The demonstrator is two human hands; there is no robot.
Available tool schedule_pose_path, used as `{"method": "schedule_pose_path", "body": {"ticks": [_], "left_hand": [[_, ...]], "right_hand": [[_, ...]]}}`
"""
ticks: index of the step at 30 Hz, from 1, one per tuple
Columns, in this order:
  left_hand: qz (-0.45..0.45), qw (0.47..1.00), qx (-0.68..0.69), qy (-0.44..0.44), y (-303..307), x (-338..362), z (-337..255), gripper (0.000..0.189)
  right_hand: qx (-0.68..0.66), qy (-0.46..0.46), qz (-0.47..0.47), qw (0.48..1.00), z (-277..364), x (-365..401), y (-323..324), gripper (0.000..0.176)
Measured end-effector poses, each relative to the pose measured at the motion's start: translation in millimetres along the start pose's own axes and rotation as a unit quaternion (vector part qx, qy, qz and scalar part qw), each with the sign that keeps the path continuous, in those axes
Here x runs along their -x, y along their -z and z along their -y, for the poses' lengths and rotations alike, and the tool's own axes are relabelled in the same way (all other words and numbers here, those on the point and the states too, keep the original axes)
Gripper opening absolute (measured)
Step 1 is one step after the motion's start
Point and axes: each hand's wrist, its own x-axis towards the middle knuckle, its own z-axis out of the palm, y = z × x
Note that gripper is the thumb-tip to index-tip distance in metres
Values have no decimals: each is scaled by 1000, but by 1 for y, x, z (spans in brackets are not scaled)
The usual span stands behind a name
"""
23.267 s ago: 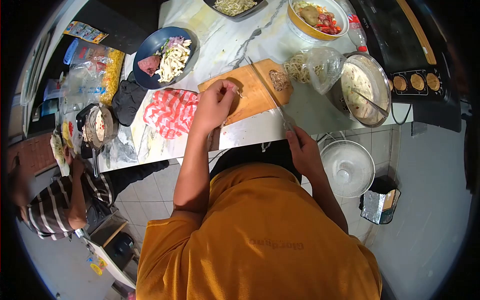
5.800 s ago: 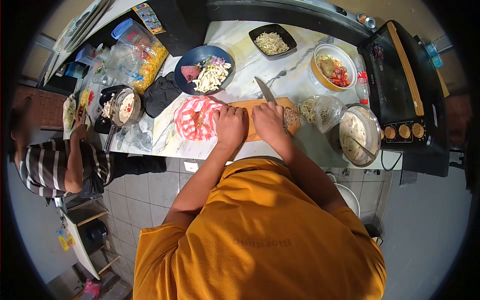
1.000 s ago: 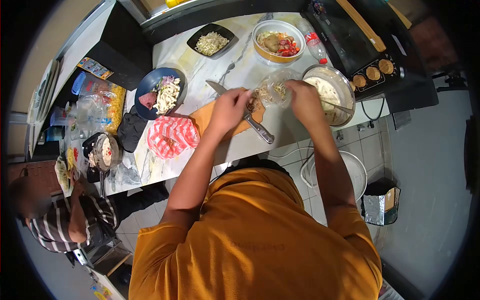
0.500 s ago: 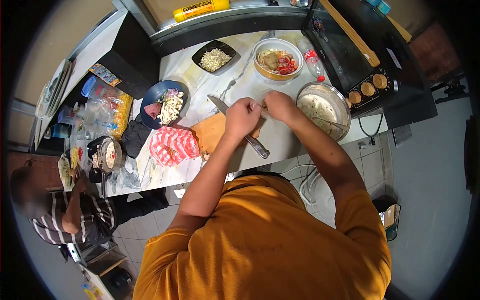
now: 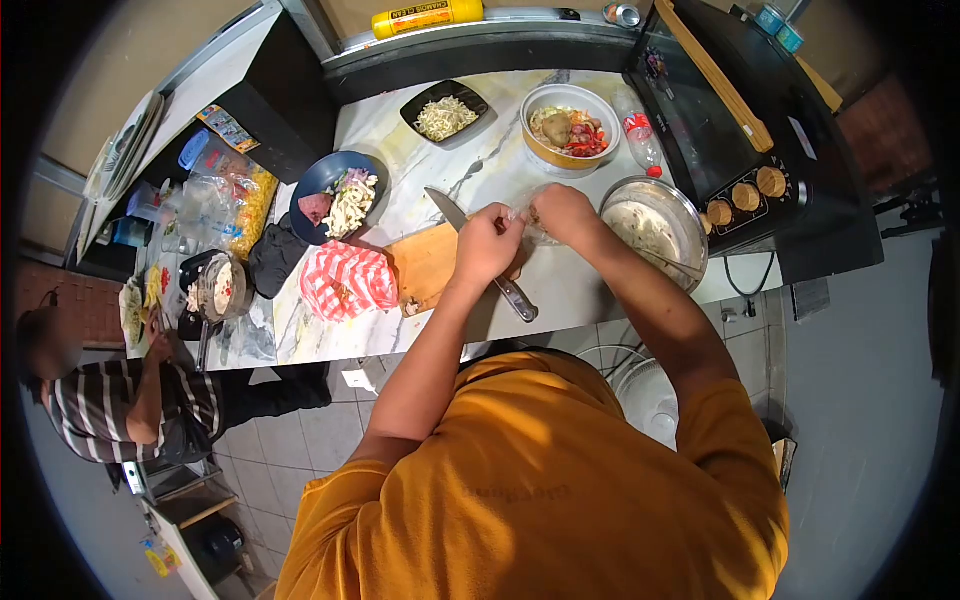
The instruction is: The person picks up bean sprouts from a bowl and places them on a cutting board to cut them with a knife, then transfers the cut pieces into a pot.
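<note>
Silver-bladed, dark-handled knife (image 5: 516, 299) juts past flat wooden board (image 5: 424, 262); left hand (image 5: 486, 245), close over it, could knock it while grip pinches clear plastic bag (image 5: 541, 236) with right hand (image 5: 566, 213).

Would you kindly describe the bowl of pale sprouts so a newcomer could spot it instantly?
On the marble counter, look near the far black ledge. The bowl of sprouts stands between the round blue dish and the round yellow-sided bowl; its black rim alone has corners.
</note>
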Motion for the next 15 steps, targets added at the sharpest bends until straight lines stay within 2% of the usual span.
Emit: {"method": "schedule_pose_path", "body": {"ticks": [4,6,10,12,15], "left_hand": [[-12,1000,23,-9,4,-1,-10,26],[-12,999,30,-5,6,0,-13,26],[-18,999,37,-3,3,0,-13,28],[-23,998,51,-1,-3,-3,-8,30],[-19,992,128,6,-10,-6,-6,31]], "right_hand": [[5,30,-1,1000,-15,7,3,15],[-31,116,-87,989,-22,16,7,16],[-110,117,-99,982,-10,36,40,13],[-238,97,-90,962,-10,42,50,18],[-303,61,-119,943,-10,48,62,23]]}}
